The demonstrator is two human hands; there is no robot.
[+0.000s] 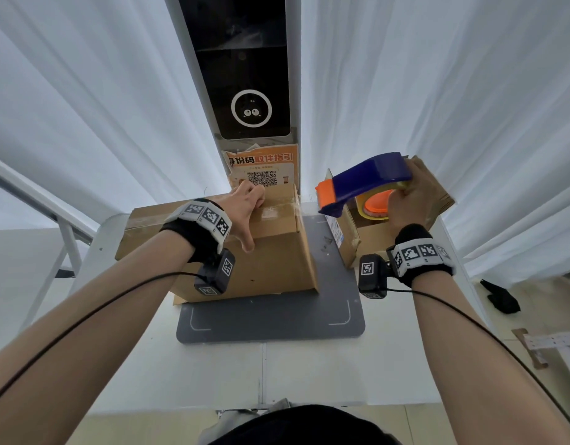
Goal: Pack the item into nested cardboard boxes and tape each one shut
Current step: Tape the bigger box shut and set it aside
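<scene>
my left hand (pixel 245 207) presses flat on the closed cardboard box (pixel 245 252), fingers over its taped seam. my right hand (pixel 412 200) grips the tape dispenser (pixel 364 184), raised above a second, open box (pixel 357 239). step in hand, i judge: sealing. next: smooth the tape down.

Left hand (pixel 245 203) flat; right hand (pixel 409 200) curled
</scene>
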